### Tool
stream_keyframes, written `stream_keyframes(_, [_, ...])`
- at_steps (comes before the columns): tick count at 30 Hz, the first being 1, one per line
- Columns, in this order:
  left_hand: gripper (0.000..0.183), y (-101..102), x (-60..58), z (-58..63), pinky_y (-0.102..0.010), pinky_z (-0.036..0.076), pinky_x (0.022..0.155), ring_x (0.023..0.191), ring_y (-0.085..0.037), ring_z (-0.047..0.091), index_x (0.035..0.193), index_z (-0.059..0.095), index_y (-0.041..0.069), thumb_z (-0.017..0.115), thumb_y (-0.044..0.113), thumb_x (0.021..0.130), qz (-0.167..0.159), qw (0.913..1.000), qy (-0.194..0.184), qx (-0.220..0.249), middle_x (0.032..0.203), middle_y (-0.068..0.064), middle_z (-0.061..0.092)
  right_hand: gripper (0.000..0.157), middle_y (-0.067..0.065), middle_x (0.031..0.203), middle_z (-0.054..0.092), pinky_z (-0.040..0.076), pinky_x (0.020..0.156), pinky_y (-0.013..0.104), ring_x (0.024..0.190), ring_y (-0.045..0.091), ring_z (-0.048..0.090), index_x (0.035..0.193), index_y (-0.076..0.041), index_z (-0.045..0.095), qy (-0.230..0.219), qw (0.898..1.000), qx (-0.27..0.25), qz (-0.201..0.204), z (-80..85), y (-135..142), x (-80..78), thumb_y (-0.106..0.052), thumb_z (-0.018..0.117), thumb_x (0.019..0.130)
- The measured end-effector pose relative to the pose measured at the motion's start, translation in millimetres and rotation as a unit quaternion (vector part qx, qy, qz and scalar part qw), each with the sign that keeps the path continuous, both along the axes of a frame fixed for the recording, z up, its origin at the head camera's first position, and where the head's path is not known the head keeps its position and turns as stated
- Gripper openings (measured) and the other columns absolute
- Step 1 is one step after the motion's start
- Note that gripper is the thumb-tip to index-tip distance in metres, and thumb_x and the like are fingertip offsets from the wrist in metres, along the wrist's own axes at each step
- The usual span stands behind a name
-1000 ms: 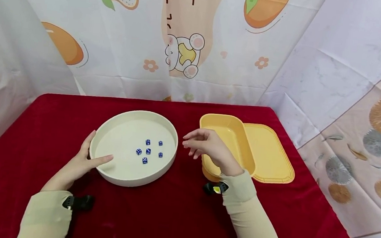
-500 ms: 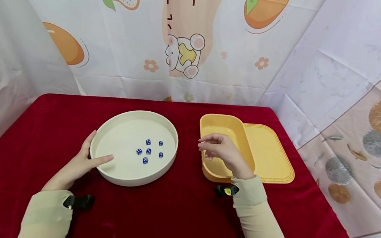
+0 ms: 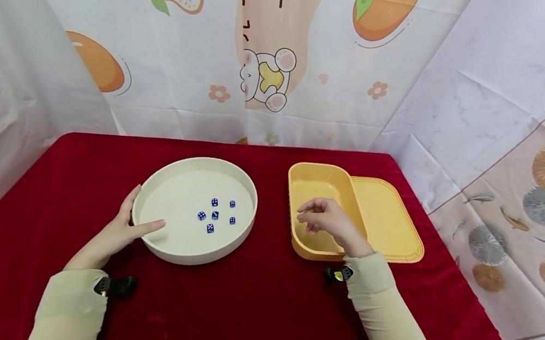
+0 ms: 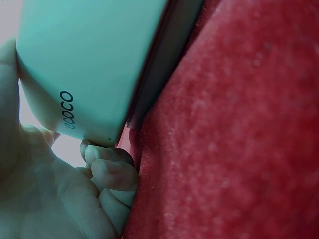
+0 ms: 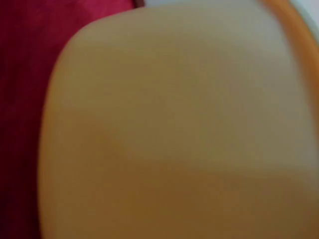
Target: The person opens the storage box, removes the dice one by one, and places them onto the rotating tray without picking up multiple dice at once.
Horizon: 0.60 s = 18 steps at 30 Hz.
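A round cream tray (image 3: 190,258) with a raised rim lies left of centre in the head view. Several blue dice (image 3: 215,215) with white pips sit loose on its floor. My left hand (image 3: 115,234) grips the tray's left rim, thumb over the inside and fingers outside; the left wrist view shows the side wall marked "ecoco" (image 4: 67,109). Above a yellow rectangular box (image 3: 290,215) hovers my right hand (image 3: 329,219), its fingers loosely bent and no object visible in them. It hides part of the box's inside. The right wrist view shows only the blurred box wall (image 5: 174,109).
A flat yellow lid (image 3: 391,220) lies against the box's right side. Red cloth (image 3: 240,304) covers the table. Behind it hangs a white printed curtain (image 3: 181,90), and a patterned curtain (image 3: 505,214) borders the right side.
My right hand has moved right and slightly toward me, from beside the tray to over the yellow box. The left hand, tray and dice stay put; the head view shifts slightly.
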<state>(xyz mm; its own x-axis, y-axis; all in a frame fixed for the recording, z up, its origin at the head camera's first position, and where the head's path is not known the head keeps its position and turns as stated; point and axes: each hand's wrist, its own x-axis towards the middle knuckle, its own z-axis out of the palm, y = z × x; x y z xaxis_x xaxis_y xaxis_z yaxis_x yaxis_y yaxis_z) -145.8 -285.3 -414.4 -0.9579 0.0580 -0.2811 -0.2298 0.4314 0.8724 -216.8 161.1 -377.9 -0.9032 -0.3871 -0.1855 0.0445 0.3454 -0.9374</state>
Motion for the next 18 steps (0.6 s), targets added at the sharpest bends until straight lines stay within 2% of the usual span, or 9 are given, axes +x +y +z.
stream_keyframes(3, [0.110, 0, 0.0, 0.4, -0.071, 0.013, 0.114, 0.150, -0.044, -0.001, 0.152, -0.029, 0.034, 0.065, 0.042, 0.094, 0.002, 1.0000, -0.001, -0.002, 0.165, -0.015, -0.018, 0.028, 0.003, 0.078, 0.064, 0.052, 0.060, 0.025, 0.064, 0.016, 0.062, 0.110, 0.009, 0.062, -0.011, 0.999, 0.028, 0.016, -3.6, 3, -0.7, -0.008, 0.068, 0.089])
stream_keyframes(9, [0.111, 0, -0.4, 1.3, -0.071, 0.015, 0.114, 0.150, -0.044, 0.001, 0.153, -0.029, 0.032, 0.065, 0.043, 0.094, 0.001, 1.0000, 0.001, -0.004, 0.165, -0.015, -0.018, 0.028, 0.004, 0.081, 0.066, 0.054, 0.063, 0.028, 0.066, 0.014, 0.061, 0.111, 0.007, 0.064, -0.026, 0.993, 0.084, 0.080, -9.6, 8, -2.1, -0.010, 0.069, 0.088])
stream_keyframes(14, [0.111, 1, -0.4, 1.9, -0.071, 0.016, 0.114, 0.150, -0.044, 0.002, 0.152, -0.030, 0.034, 0.065, 0.043, 0.094, 0.000, 1.0000, -0.002, -0.006, 0.165, -0.016, -0.018, 0.025, 0.000, 0.072, 0.058, 0.045, 0.059, 0.024, 0.059, 0.012, 0.049, 0.110, 0.008, 0.063, -0.037, 0.985, 0.104, 0.130, -16.1, 11, -3.2, -0.004, 0.062, 0.088])
stream_keyframes(18, [0.111, 1, 0.3, 2.4, -0.071, 0.017, 0.114, 0.149, -0.045, 0.003, 0.151, -0.030, 0.035, 0.064, 0.044, 0.094, 0.000, 1.0000, -0.004, -0.007, 0.165, -0.016, -0.018, 0.026, -0.001, 0.066, 0.050, 0.039, 0.058, 0.024, 0.058, 0.012, 0.041, 0.110, 0.009, 0.062, -0.037, 0.982, 0.107, 0.151, -19.6, 10, -3.9, 0.000, 0.057, 0.086])
